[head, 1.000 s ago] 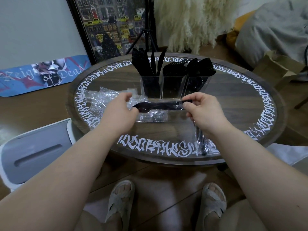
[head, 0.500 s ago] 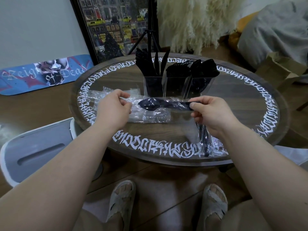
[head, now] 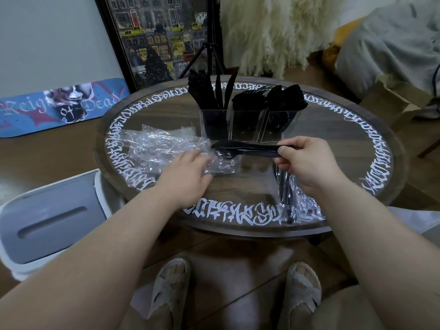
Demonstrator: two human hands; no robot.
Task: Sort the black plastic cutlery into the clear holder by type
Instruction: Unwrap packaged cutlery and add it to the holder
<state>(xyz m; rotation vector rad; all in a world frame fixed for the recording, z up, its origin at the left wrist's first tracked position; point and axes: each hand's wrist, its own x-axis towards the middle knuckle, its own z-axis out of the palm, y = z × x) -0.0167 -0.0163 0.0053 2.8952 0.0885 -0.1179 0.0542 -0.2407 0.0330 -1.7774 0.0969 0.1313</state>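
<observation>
My right hand [head: 307, 161] pinches the handle ends of a small bunch of black cutlery [head: 247, 148], held level just in front of the clear holder [head: 246, 126]. The holder has three compartments: knives [head: 215, 90] on the left, forks [head: 250, 100] in the middle, spoons [head: 289, 96] on the right. My left hand [head: 184, 172] lies flat with straight fingers on a crumpled clear wrapper [head: 164, 147] on the table. More wrapped black cutlery [head: 288, 201] lies under my right wrist near the table's front edge.
The round glass-topped table [head: 357, 163] has white lettering around its rim. A grey and white bin [head: 47, 217] stands at the left. A tripod, a framed picture and a cardboard box [head: 392, 98] stand behind and to the right.
The cutlery has come out of its wrapper. My left hand let go of the packet's end and dropped onto the empty wrapper at the left. My right hand still holds the handles.
</observation>
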